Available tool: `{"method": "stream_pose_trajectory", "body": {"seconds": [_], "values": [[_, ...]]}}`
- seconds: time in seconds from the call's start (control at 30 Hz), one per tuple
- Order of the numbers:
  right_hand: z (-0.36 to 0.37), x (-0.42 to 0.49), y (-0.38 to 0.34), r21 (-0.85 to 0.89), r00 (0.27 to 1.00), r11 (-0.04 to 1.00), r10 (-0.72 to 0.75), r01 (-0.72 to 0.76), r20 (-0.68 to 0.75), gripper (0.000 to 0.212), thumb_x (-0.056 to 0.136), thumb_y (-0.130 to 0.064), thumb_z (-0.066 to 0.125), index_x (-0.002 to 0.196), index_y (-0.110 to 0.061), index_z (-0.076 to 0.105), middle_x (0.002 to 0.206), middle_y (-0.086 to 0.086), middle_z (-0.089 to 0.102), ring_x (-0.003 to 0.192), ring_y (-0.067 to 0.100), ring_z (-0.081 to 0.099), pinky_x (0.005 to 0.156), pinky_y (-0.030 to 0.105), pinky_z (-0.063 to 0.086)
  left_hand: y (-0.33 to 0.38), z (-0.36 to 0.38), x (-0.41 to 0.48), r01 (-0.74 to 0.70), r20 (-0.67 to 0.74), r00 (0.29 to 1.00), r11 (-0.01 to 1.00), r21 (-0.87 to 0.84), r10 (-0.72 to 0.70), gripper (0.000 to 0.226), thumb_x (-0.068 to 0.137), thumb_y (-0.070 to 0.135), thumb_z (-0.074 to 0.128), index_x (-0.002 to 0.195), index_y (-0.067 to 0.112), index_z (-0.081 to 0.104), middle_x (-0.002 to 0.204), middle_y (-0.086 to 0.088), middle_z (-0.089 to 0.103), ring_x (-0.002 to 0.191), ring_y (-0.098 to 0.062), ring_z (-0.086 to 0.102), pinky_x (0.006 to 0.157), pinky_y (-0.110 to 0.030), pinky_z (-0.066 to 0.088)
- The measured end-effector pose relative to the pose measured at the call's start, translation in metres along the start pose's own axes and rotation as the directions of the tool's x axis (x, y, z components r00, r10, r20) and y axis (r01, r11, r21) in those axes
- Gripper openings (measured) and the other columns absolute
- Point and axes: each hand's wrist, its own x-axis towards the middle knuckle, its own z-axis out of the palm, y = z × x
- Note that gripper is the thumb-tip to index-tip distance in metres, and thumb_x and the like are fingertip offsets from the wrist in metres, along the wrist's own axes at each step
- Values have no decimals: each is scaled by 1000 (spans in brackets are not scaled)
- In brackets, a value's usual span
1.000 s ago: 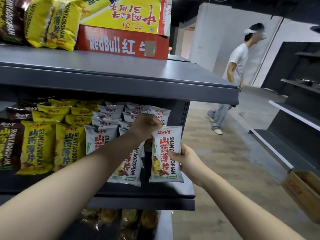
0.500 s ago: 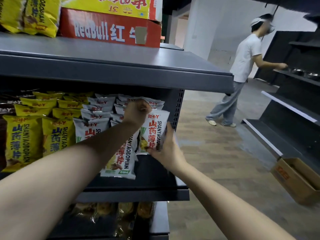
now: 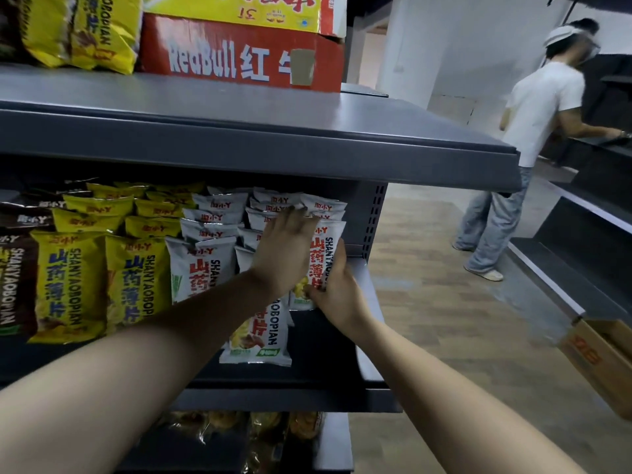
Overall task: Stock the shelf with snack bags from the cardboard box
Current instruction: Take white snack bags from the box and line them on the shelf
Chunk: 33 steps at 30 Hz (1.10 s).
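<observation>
A white snack bag [image 3: 324, 248] stands upright at the right end of the grey shelf [image 3: 362, 336]. My right hand [image 3: 337, 295] holds its lower right edge, thumb across the front. My left hand [image 3: 285, 251] lies over the bag's upper left part with fingers spread toward the white bags [image 3: 212, 227] stacked behind. Another white bag [image 3: 258, 340] leans out toward the shelf's front, partly hidden by my left forearm. The cardboard box [image 3: 602, 357] sits on the floor at the right edge.
Yellow bags [image 3: 82, 278] and brown bags [image 3: 15, 285] fill the shelf's left part. On the upper shelf board [image 3: 239, 131] stand a red carton [image 3: 239, 56] and more yellow bags. A person in a white shirt [image 3: 540, 107] stands at dark shelving across the aisle.
Both hands have pushed the white bag deeper onto the shelf against the stacked bags. My left hand's fingers have spread out. The person across the aisle has turned to the far shelving.
</observation>
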Motion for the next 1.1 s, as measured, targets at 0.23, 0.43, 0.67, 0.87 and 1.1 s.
{"method": "stream_pose_trajectory", "body": {"seconds": [0.23,0.43,0.67,0.87,1.1], "values": [[-9,-6,5,-664,953,718,-303,207,-31,119,71,-62,68,153,-9,0,159,18,7,144,29,20,110,42,32,8,13,-12,-101,363,931,921,376,-46,96,86,38,60,150,9,-7,157,-18,-8,146,-33,-6,115,-56,0],[-5,4,15,-774,964,610,-267,172,3,126,63,-64,72,153,-8,3,159,18,8,141,30,28,106,48,34,13,29,2,-70,390,910,877,476,-140,103,86,39,59,147,9,-18,156,-20,-15,145,-34,-12,115,-58,0],[-4,12,11,-772,969,612,-244,172,23,119,72,-61,68,152,-8,-4,160,16,2,144,30,19,108,48,32,13,35,8,-70,387,909,861,504,-153,102,86,39,59,147,8,-17,156,-20,-15,145,-35,-11,115,-58,2],[-15,8,8,-723,960,653,-274,227,54,105,75,-59,65,152,-10,12,158,13,15,139,28,27,105,42,38,17,20,-10,-25,292,954,953,302,-68,57,100,23,32,150,8,12,158,-15,9,146,-32,6,116,-54,-2],[-31,-21,2,-660,933,686,-353,307,68,67,89,-43,51,144,-7,36,145,9,41,127,26,42,92,38,44,33,-6,-47,-229,80,973,922,312,215,62,64,27,70,122,7,61,125,-11,62,121,-26,55,100,-46,44]]}}
